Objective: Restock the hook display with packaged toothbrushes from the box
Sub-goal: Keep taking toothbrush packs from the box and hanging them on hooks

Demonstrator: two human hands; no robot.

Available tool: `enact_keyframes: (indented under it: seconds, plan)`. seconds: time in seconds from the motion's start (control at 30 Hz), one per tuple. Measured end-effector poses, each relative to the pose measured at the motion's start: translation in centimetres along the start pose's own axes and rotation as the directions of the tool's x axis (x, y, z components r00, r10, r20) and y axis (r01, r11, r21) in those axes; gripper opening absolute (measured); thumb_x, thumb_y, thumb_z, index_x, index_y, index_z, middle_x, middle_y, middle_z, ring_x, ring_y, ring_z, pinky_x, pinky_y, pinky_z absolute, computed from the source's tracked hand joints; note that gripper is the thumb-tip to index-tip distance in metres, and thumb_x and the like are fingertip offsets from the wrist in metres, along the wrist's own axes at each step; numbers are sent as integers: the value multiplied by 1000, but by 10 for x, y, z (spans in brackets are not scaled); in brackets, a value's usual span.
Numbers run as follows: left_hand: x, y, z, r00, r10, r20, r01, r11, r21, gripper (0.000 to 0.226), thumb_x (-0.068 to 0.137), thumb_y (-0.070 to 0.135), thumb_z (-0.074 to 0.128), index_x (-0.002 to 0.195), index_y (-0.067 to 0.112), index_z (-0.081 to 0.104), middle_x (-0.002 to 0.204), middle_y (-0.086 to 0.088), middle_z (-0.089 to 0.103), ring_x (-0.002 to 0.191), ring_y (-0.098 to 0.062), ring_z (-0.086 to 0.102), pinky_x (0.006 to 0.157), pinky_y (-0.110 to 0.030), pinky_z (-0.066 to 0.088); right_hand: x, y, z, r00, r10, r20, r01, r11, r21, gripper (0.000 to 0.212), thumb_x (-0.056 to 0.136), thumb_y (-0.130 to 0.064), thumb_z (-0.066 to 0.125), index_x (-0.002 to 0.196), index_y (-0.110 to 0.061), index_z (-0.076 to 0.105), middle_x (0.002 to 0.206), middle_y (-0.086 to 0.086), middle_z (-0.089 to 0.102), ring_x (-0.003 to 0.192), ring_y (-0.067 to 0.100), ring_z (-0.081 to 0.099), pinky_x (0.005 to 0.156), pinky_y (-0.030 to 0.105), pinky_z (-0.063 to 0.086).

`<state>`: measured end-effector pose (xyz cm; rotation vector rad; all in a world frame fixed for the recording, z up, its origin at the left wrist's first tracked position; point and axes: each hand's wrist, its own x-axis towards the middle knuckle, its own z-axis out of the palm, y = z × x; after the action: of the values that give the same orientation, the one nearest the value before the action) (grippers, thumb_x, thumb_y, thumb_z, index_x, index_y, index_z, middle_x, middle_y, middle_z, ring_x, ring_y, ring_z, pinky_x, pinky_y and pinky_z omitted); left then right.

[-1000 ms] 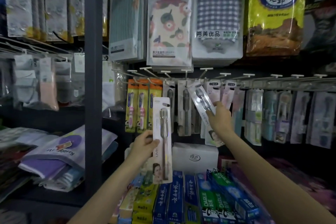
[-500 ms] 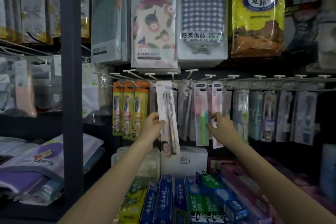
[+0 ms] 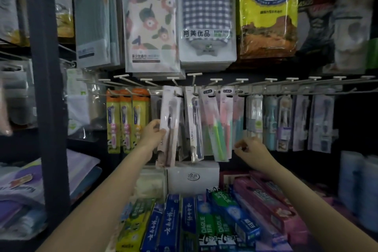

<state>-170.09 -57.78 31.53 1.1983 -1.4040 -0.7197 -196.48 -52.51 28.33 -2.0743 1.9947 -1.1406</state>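
Left hand pinching white toothbrush pack at its left edge, top raised to hook rail. Right hand below rail, fingers loosely curled, holding nothing, beside green toothbrushes.

Left hand covers the left edge of the toothbrush pack, and whether the pack's top is on a hook is too blurred to tell. Packs just behind it are mostly hidden. Right hand has its fingertips curled out of view. Below both hands, the toothpaste boxes are cut off by the bottom edge. Far left of the left hand, everything smears into blur.
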Motion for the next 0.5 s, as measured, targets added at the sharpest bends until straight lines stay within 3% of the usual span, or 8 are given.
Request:
enact_keyframes:
  seconds: [0.1,0.23,0.37,0.43,0.5]
  plan:
    - [-4,3,7,999,6,51,-6,1000,11,17,94,7,48,107,17,52,99,-1,57,83,-13,52,65,-25,44,1,0,6,999,-31,9,31,999,14,13,90,-18,57,100,-10,60,109,14,57,99,22,53,81,24,39]
    - [-2,-3,17,994,94,-56,-81,977,198,33,94,7,44,127,14,45,117,-9,57,88,-20,55,71,-31,49,-6,6,7,998,-56,24,56,998,8,16,90,-15,57,103,-7,60,105,15,58,99,20,51,83,24,40]
    - [-32,-16,45,956,86,-280,-51,990,130,50,87,4,53,131,17,35,133,-10,41,118,-27,46,97,-43,44,-26,35,-5,1000,8,21,-8,1000,8,19,87,-13,60,104,-4,63,106,13,61,100,25,57,84,25,42]
    - [-64,-25,69,913,194,-359,-140,975,171,40,86,3,54,123,11,41,129,-11,41,119,-26,42,100,-39,39,-40,58,-14,998,60,20,-60,998,-24,20,86,-14,62,103,-6,64,108,16,62,99,27,58,82,26,42]
    - [-98,-30,98,903,329,-275,-289,941,178,32,86,0,52,117,8,45,120,-9,43,112,-25,44,95,-35,40,-60,82,-27,993,114,19,-113,992,-64,22,86,-13,63,105,-3,65,109,18,63,100,31,59,82,27,41]
